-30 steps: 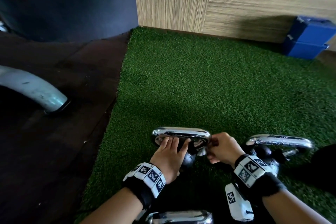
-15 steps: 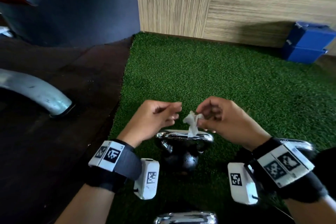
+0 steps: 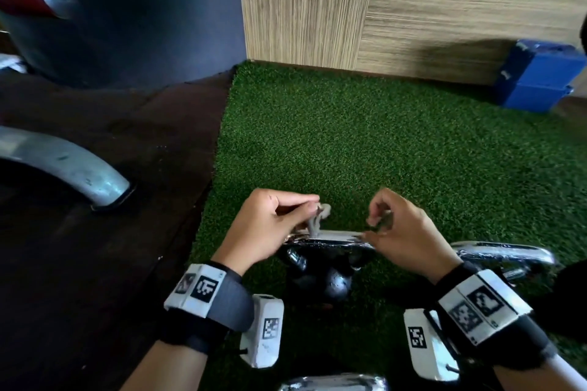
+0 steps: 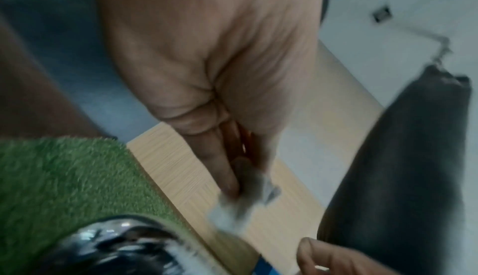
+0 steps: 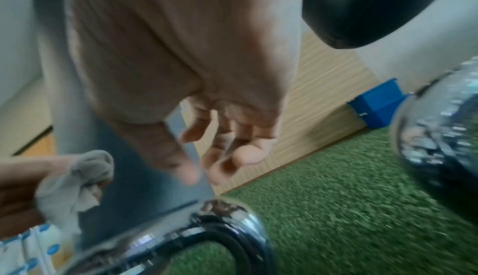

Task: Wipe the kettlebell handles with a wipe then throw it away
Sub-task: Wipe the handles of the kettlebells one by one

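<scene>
A crumpled white wipe (image 3: 320,216) hangs from my left hand (image 3: 313,208), which pinches it just above the chrome handle (image 3: 330,240) of the middle black kettlebell (image 3: 320,279). The left wrist view shows the same pinch of my left hand (image 4: 240,185) on the wipe (image 4: 248,203). My right hand (image 3: 378,222) hovers over the handle's right end with fingers loosely curled and nothing in them. In the right wrist view my right hand (image 5: 214,156) is empty, with the wipe (image 5: 75,185) to its left. A second kettlebell handle (image 3: 502,255) lies to the right, a third (image 3: 333,384) at the bottom edge.
The kettlebells stand on green turf (image 3: 349,136) bounded by a wood-panel wall (image 3: 381,9) at the back. A blue box (image 3: 540,76) sits at the back right. Dark flooring (image 3: 95,232) with a grey metal tube (image 3: 63,165) lies to the left.
Both hands rose from the kettlebell handle. The wipe passed from my right hand to my left; the right hand has let go and moved apart to the right.
</scene>
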A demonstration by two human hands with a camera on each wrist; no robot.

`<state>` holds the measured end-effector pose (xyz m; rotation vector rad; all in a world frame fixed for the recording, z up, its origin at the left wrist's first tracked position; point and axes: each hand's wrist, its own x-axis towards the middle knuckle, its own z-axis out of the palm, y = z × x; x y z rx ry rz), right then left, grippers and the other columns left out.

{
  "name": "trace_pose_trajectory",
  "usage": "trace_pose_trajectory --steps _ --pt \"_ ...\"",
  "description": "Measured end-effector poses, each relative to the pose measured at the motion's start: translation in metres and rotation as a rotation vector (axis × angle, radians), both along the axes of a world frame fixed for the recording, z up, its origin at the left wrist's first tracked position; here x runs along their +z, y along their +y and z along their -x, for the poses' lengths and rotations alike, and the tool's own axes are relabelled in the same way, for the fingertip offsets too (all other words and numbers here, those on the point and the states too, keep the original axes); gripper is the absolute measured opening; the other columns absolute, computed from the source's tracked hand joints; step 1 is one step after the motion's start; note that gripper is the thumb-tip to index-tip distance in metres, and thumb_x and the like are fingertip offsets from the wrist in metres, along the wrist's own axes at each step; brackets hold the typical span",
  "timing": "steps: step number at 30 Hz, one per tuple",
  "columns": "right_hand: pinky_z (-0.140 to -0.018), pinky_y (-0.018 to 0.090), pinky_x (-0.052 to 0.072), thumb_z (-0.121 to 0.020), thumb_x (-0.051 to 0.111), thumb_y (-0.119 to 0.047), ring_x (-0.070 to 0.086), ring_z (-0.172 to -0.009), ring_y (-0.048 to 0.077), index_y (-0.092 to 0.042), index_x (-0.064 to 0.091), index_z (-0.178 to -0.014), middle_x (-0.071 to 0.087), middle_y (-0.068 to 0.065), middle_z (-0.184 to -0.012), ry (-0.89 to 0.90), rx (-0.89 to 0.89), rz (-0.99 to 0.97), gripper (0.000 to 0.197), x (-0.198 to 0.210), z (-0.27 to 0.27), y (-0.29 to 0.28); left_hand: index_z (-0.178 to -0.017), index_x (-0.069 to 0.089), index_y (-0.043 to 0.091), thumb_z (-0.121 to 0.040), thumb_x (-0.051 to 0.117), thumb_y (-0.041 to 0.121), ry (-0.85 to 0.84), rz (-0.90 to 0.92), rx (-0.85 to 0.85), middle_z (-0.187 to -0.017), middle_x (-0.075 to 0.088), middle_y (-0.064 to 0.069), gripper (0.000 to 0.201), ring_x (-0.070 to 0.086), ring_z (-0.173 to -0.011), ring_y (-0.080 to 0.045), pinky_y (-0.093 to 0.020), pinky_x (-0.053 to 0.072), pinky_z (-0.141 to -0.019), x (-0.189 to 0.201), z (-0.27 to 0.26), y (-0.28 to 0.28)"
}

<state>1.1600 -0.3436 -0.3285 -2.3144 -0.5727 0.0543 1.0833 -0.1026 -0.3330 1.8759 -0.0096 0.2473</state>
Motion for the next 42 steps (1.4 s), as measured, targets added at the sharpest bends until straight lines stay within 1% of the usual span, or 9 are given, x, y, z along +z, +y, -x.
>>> trace_pose_trajectory --steps 3,6,10,15,19,26,31,35,42 --pt "-0.062 0.027 0.043 -0.070 0.065 -0.005 0.062 -0.076 0.020 -0.025 0.056 -0.071 0.064 -0.009 -0.073 0.035 -0.233 0.146 0.022 -0.037 -0.014 -0.020 -0.118 0.076 0.026 -0.094 0.073 0.037 -0.158 -0.222 0.047 -0.111 0.075 0.021 0.027 0.075 -0.102 -0.008 -0.036 0.062 -0.086 -0.006 0.006 -0.010" --pt "-0.070 0.024 0.043 -0.071 0.076 -0.009 0.064 -0.081 0.019 -0.027 0.064 -0.083 0.067 -0.007 -0.078 0.357 -0.160 0.285 0.024 -0.074 -0.019 -0.017 -0.121 0.074 0.022 -0.096 0.070 0.036 -0.226 -0.376 -0.025 -0.117 0.074 0.015 0.029 0.075 -0.100 -0.005 -0.034 0.062 -0.085 -0.019 0.004 -0.029" --pt "-0.060 0.028 0.052 -0.068 0.090 -0.006 0.066 -0.071 0.016 -0.015 0.073 -0.104 0.077 0.008 -0.085 0.604 0.009 -0.016 0.041 -0.108 -0.011 -0.008 -0.113 0.079 0.021 -0.100 0.064 0.033 -0.260 -0.591 -0.055 -0.106 0.079 0.006 0.024 0.072 -0.098 -0.010 -0.032 0.059 -0.086 -0.032 0.002 -0.043" --pt "-0.083 0.026 0.055 -0.061 0.096 -0.026 0.071 -0.084 0.004 -0.036 0.073 -0.090 0.078 -0.011 -0.086 0.485 -0.090 -0.098 0.038 -0.125 -0.004 -0.008 -0.109 0.080 0.024 -0.100 0.058 0.036 -0.341 -0.667 0.114 -0.105 0.079 0.014 0.026 0.069 -0.084 -0.009 -0.028 0.057 -0.076 -0.035 0.014 -0.023" --pt "-0.076 0.021 0.046 -0.060 0.093 -0.046 0.064 -0.081 0.001 -0.047 0.064 -0.083 0.069 -0.020 -0.081 0.379 -0.157 0.005 0.037 -0.128 -0.002 -0.006 -0.103 0.075 0.017 -0.099 0.064 0.018 -0.272 -0.808 0.080 -0.096 0.077 0.007 0.011 0.067 -0.086 -0.015 -0.034 0.061 -0.070 -0.035 0.019 -0.030" --pt "-0.081 0.024 0.052 -0.060 0.093 -0.044 0.070 -0.088 0.005 -0.046 0.069 -0.082 0.076 -0.014 -0.087 0.377 -0.175 -0.057 0.033 -0.135 0.001 -0.005 -0.111 0.080 0.016 -0.097 0.066 0.035 -0.210 -0.337 0.308 -0.103 0.078 0.012 0.027 0.069 -0.090 0.015 -0.005 0.053 -0.078 -0.049 0.031 0.000" --pt "-0.083 0.024 0.051 -0.059 0.093 -0.045 0.069 -0.090 0.005 -0.043 0.070 -0.085 0.075 -0.013 -0.088 0.400 -0.188 -0.067 0.035 -0.138 0.001 -0.006 -0.111 0.080 0.019 -0.097 0.066 0.036 -0.186 -0.248 0.315 -0.098 0.074 0.028 0.026 0.072 -0.090 0.009 -0.016 0.059 -0.077 -0.064 0.033 0.005" --pt "-0.087 0.028 0.054 -0.059 0.094 -0.045 0.069 -0.091 0.006 -0.041 0.070 -0.082 0.076 -0.013 -0.089 0.438 -0.194 -0.091 0.033 -0.139 0.000 -0.007 -0.107 0.082 0.019 -0.101 0.064 0.020 0.006 -0.033 0.297 -0.098 0.080 0.011 0.019 0.077 -0.090 -0.010 -0.044 0.065 -0.080 -0.087 0.035 0.019" --pt "-0.091 0.029 0.054 -0.059 0.094 -0.044 0.068 -0.092 0.005 -0.043 0.068 -0.081 0.075 -0.013 -0.092 0.466 -0.194 -0.118 0.034 -0.139 0.000 -0.008 -0.113 0.076 0.020 -0.102 0.058 0.009 0.112 0.375 0.240 -0.108 0.080 0.002 0.024 0.075 -0.105 -0.015 -0.025 0.061 -0.083 -0.107 0.037 0.014"
